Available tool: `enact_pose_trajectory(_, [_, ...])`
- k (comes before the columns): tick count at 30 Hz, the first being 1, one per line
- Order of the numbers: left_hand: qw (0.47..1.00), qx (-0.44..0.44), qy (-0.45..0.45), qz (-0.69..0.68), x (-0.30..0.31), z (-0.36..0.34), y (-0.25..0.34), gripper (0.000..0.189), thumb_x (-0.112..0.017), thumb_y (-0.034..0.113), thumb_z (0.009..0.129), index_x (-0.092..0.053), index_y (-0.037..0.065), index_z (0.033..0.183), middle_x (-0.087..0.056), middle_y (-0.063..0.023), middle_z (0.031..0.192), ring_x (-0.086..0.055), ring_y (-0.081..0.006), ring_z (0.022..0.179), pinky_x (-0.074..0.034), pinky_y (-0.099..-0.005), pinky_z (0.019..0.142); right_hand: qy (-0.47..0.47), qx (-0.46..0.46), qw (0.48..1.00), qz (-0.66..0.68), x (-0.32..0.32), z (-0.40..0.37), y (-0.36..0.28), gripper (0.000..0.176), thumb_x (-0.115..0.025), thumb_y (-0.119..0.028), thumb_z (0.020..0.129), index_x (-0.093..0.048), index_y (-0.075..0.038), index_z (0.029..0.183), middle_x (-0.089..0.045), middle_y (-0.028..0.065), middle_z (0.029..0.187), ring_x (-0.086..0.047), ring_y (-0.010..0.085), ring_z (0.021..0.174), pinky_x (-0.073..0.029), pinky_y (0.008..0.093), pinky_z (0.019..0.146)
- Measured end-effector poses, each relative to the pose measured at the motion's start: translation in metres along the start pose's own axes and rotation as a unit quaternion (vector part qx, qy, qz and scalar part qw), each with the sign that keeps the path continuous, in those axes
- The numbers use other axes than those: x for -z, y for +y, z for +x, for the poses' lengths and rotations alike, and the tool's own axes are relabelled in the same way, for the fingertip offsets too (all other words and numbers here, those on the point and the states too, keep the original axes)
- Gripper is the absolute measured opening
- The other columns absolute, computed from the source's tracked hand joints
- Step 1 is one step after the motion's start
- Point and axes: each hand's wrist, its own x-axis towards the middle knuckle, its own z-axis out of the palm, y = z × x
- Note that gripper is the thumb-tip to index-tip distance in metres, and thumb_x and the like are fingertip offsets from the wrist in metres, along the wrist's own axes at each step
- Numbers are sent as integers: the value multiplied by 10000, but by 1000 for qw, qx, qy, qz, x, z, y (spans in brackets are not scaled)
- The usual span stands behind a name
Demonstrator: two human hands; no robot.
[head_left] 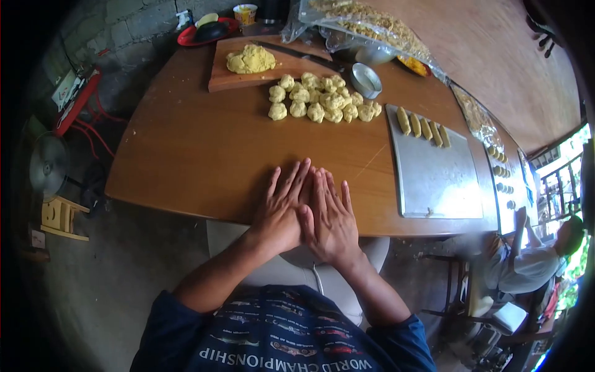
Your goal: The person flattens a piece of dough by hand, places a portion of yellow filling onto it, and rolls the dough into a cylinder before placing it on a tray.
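Observation:
My left hand (282,211) and my right hand (331,220) lie palms down, side by side and touching, at the near edge of the wooden table (186,149). Fingers on both are stretched out flat, pointing away from me. Whatever may be under the palms is hidden. Beyond them sits a cluster of several yellow dough balls (315,113). A larger lump of dough (251,59) rests on a wooden cutting board (224,75). To the right, several rolled dough sticks (426,129) lie along the far end of a metal baking tray (434,173).
A long knife (297,53) lies across the board. Beside the dough balls stands a round metal tin (365,80). A plastic-covered tray of crumbly food (378,28) is at the back. Another person (533,263) sits at far right, near small dough pieces (503,180). A fan (51,164) stands left.

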Motion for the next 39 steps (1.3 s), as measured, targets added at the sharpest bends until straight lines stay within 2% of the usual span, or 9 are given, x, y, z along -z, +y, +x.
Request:
enact_pose_trajectory(3, [999, 14, -34, 33, 9, 1, 3, 940, -633, 432, 1013, -320, 3, 1789, -251, -314, 1856, -207, -422, 1757, -117, -632, 1414, -9, 2, 1000, -2, 5, 3, 3, 798, -453, -426, 1187, -285, 103, 1760, -419, 323, 1775, -342, 436, 1706, -157, 573, 1420])
enact_pose_trajectory(4, [999, 12, -32, 32, 9, 1, 3, 940, -633, 432, 1013, -320, 3, 1789, -251, -314, 1856, -207, -422, 1757, -117, -632, 1414, -8, 2, 1000, -5, 10, 2, 6, 798, -453, -426, 1187, -285, 103, 1760, -419, 323, 1775, -342, 436, 1706, -157, 573, 1420])
enact_pose_trajectory(6, [999, 30, -6, -10, 10, -1, 5, 994, -678, 465, 993, -315, -16, 1783, -252, -305, 1859, -220, -423, 1753, -130, -640, 1412, -32, -4, 990, 136, 22, 0, 13, 796, -466, -432, 1190, -284, 84, 1769, -422, 318, 1775, -340, 436, 1708, -168, 573, 1418])
enact_pose_trajectory(8, [998, 40, 32, -41, 13, -5, 10, 1036, -723, 470, 973, -311, -40, 1775, -254, -299, 1860, -241, -421, 1747, -142, -642, 1412, -18, 1, 991, 132, 30, -3, 18, 796, -476, -445, 1191, -300, 76, 1767, -422, 315, 1776, -336, 434, 1710, -172, 575, 1417])
enact_pose_trajectory(16, [1000, 5, -3, -2, 12, -19, 19, 887, -661, 167, 950, -358, -70, 1749, -288, -286, 1856, -283, -400, 1739, -155, -590, 1419, -33, 12, 997, -66, 12, -22, 8, 836, -455, -581, 1180, -389, 17, 1762, -420, 234, 1810, -299, 392, 1736, -151, 602, 1416])
enact_pose_trajectory(22, [999, 6, -35, 32, 18, -18, 21, 879, -648, 226, 990, -335, -90, 1748, -290, -284, 1854, -274, -406, 1740, -148, -597, 1420, -37, -3, 997, -62, 16, -24, 7, 857, -448, -627, 1173, -403, -7, 1762, -403, 216, 1826, -300, 387, 1736, -145, 605, 1414])
enact_pose_trajectory(25, [999, 20, -28, 22, 20, -29, 21, 895, -657, 368, 1059, -319, -79, 1757, -299, -277, 1852, -272, -387, 1742, -148, -607, 1418, -27, 7, 999, -36, 18, -26, 8, 859, -461, -640, 1167, -429, -8, 1748, -399, 202, 1833, -310, 389, 1732, -155, 606, 1412])
enact_pose_trajectory(32, [998, -1, -65, 26, 36, -39, 13, 999, -755, 444, 1013, -315, -23, 1778, -312, -232, 1860, -277, -367, 1743, -154, -607, 1416, -53, 53, 995, -59, 27, -29, 15, 819, -552, -590, 1153, -479, 0, 1716, -415, 179, 1829, -341, 400, 1718, -185, 611, 1406])
enact_pose_trajectory(39, [996, 2, -85, 29, 37, -30, 18, 1025, -766, 458, 1008, -299, -28, 1780, -295, -247, 1862, -288, -388, 1736, -165, -624, 1408, -33, 9, 999, -39, 20, -34, 4, 859, -580, -575, 1147, -403, 13, 1747, -413, 252, 1808, -351, 428, 1709, -200, 607, 1398])
